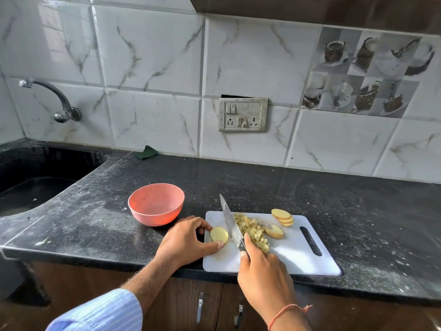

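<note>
1. Showing nearest: a striped blue sleeve (100,311) on the left arm.
2. Gripping the knife (230,220) by its handle with the right hand (260,266), clamped tight round it, with forefinger and thumb reaching onto the base of the blade.
3. Holding the blade slanted over the white cutting board (298,256), tip pointing away, between a round potato slice (219,235) and a pile of diced potato (253,229); not showing clearly whether the edge is touching the board.
4. Pinching the potato slice with the left hand (188,240), thumb at its near edge and fingertips at its far edge, pinning it flat at the board's left end.
5. Lying just right of the dice: a potato end piece (274,231), and beyond it a short fanned stack of slices (282,217) near the board's far edge.
6. Sitting upright on the dark surface (358,211), just left of the board: a pink bowl (156,204).
7. Lying farther off: a sink (35,177) at the left, a green scrub pad (146,152) against the tiled wall, a tap (52,99) and a switch panel (243,115) above.
</note>
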The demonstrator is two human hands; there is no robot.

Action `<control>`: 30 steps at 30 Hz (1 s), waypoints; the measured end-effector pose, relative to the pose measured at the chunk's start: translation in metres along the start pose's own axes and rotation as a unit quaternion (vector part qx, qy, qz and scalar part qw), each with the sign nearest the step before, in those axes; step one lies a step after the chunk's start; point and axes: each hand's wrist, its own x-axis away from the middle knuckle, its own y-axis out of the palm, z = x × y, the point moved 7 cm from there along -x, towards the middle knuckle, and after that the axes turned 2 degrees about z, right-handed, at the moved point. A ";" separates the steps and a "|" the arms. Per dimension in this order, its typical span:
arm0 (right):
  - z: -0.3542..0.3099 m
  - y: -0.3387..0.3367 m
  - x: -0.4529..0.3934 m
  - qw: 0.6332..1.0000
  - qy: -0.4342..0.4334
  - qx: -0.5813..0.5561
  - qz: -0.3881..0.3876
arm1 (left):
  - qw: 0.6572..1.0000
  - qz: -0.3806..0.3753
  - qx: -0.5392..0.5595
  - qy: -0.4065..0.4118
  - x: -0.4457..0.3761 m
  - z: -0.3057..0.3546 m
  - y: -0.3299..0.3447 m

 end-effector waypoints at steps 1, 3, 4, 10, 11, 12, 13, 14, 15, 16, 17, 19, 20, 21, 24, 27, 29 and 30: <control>0.001 -0.001 0.000 1.000 0.001 0.001 0.002 | 1.000 0.001 0.000 0.002 0.000 0.000 0.000; 0.000 -0.002 0.000 1.000 0.000 0.002 0.008 | 1.000 0.002 -0.001 0.005 0.000 0.001 0.000; -0.001 -0.001 0.000 1.000 -0.001 0.001 0.009 | 1.000 0.001 -0.004 0.005 0.000 0.001 -0.001; -0.004 0.003 0.000 1.000 -0.005 0.012 -0.004 | 1.000 -0.007 -0.019 0.014 0.000 0.004 -0.001; -0.003 0.002 0.000 1.000 -0.005 0.015 -0.004 | 1.000 -0.007 -0.020 0.015 0.000 0.004 -0.001; -0.003 0.000 0.000 1.000 -0.004 0.016 -0.003 | 1.000 -0.007 -0.020 0.017 0.000 0.004 0.000; -0.003 -0.001 0.000 1.000 -0.004 0.015 -0.002 | 1.000 -0.006 -0.020 0.018 0.000 0.004 0.000; -0.003 -0.003 0.000 1.000 -0.004 0.014 0.001 | 1.000 -0.006 -0.019 0.019 0.000 0.004 0.000; -0.003 -0.004 0.001 1.000 -0.004 0.013 0.006 | 1.000 -0.005 -0.018 0.018 0.000 0.004 0.000; -0.004 -0.006 0.002 1.000 -0.004 0.010 0.011 | 1.000 -0.005 -0.016 0.017 -0.001 0.004 0.000; -0.005 -0.007 0.003 1.000 -0.006 0.007 0.015 | 1.000 -0.006 -0.015 0.016 0.000 0.003 0.000; -0.007 -0.009 0.005 1.000 -0.010 0.006 0.017 | 1.000 -0.007 -0.016 0.018 0.000 0.003 0.000; -0.008 -0.011 0.006 1.000 -0.012 0.006 0.015 | 1.000 -0.007 -0.016 0.018 0.000 0.003 0.000; -0.008 -0.011 0.007 1.000 -0.014 0.012 0.010 | 1.000 -0.006 -0.016 0.018 0.000 0.003 0.000; -0.013 -0.010 0.011 0.999 -0.025 0.037 -0.014 | 1.000 0.000 -0.009 0.017 0.000 0.003 0.000; -0.015 -0.005 0.008 0.998 -0.029 0.047 -0.038 | 1.000 -0.002 -0.009 0.015 -0.001 0.003 0.000; -0.016 0.000 0.004 0.997 -0.029 0.053 -0.049 | 1.000 -0.005 -0.008 0.014 -0.001 0.003 0.000; -0.016 0.001 0.001 0.997 -0.029 0.052 -0.048 | 1.000 -0.005 -0.007 0.013 -0.001 0.002 0.000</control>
